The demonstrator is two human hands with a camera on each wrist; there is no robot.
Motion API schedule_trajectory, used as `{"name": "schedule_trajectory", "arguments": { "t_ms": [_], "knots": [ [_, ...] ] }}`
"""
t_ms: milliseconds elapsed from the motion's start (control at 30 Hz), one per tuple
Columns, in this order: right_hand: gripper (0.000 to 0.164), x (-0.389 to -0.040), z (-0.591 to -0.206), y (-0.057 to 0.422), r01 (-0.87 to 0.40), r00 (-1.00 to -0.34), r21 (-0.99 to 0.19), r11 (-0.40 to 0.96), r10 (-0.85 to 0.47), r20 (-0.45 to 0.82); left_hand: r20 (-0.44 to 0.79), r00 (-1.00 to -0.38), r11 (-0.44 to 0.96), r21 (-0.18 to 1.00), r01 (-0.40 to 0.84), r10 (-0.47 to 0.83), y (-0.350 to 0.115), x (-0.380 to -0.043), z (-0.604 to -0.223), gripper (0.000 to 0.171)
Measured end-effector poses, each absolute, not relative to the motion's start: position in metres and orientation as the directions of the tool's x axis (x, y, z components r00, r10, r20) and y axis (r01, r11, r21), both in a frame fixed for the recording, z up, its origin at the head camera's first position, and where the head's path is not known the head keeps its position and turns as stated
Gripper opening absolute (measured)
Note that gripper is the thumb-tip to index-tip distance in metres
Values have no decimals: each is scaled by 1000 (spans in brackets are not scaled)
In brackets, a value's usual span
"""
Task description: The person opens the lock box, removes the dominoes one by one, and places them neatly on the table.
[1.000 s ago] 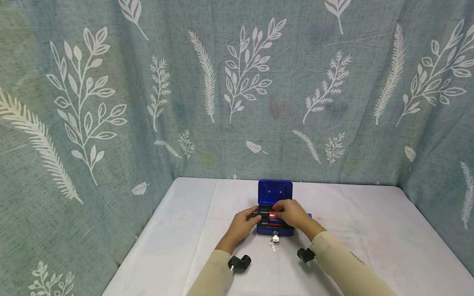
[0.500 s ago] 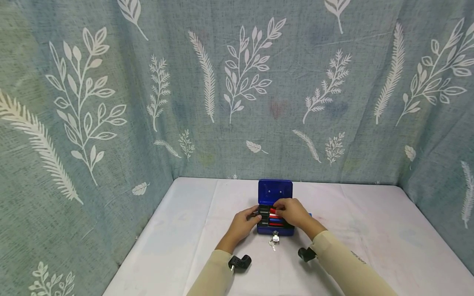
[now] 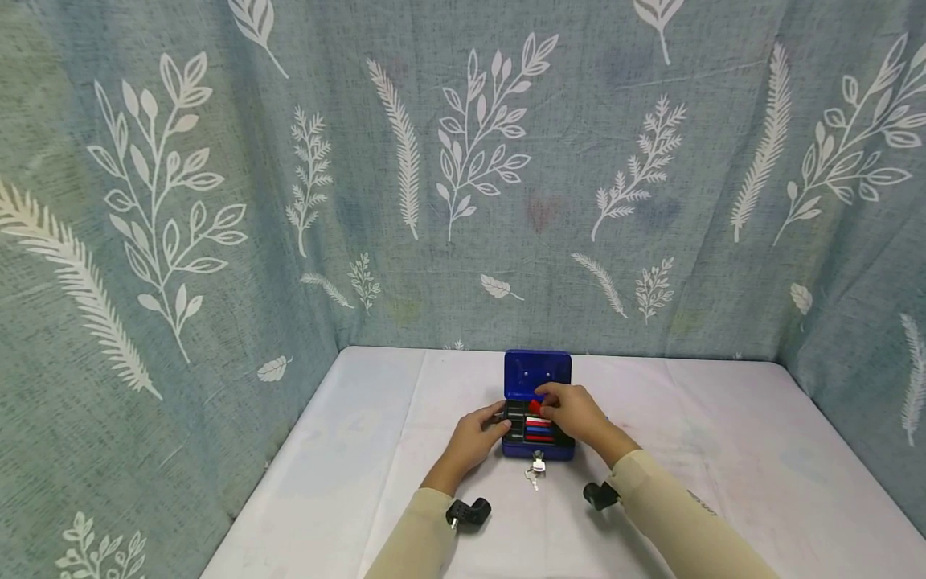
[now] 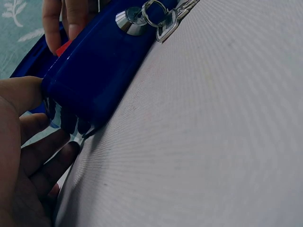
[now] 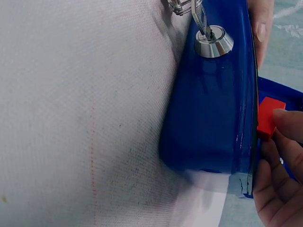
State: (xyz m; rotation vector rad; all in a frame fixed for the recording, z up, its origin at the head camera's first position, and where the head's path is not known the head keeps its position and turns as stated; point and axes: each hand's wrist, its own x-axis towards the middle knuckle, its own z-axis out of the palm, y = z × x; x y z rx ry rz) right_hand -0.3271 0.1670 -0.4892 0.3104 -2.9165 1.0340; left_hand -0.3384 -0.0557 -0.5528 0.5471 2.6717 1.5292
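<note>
A dark blue cash box (image 3: pixel 538 453) stands on the table with its lid (image 3: pixel 538 374) raised. Between thumb and fingers of my right hand (image 3: pixel 576 414) is a small red block (image 5: pixel 270 117), pinched just above the far part of the black tray (image 3: pixel 515 429). Red, white and blue pieces (image 3: pixel 538 430) lie side by side in that tray. My left hand (image 3: pixel 472 444) holds the box by its left end, thumb at the rim and fingers against the outer wall. A key sits in the front lock (image 5: pixel 214 42).
A second key (image 3: pixel 532 479) hangs from the ring in front of the box. White cloth covers the table (image 3: pixel 405 386). A leaf-patterned curtain (image 3: pixel 463 265) stands behind and at both sides. Black wrist mounts (image 3: pixel 469 511) stick out from both sleeves.
My right hand has lifted the red block up from the tray and tilted it, moving slightly toward the lid. The left hand stays where it was on the box.
</note>
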Motion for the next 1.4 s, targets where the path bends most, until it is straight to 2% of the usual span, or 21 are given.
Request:
{"name": "schedule_trajectory", "arguments": {
  "t_ms": [533,867,1400],
  "knots": [
    [25,-326,-489,176,-193,-981,-619,761,-148,124,162,-937,466,833,298,309,-55,-338,-552,51],
    [24,-324,-485,188,-240,-969,-642,728,-144,200,156,-941,476,830,291,301,-54,-337,-551,51],
    [25,-323,-481,203,-200,-980,-673,712,-137,146,166,-938,480,824,302,304,-55,-339,-553,51]
  ]
}}
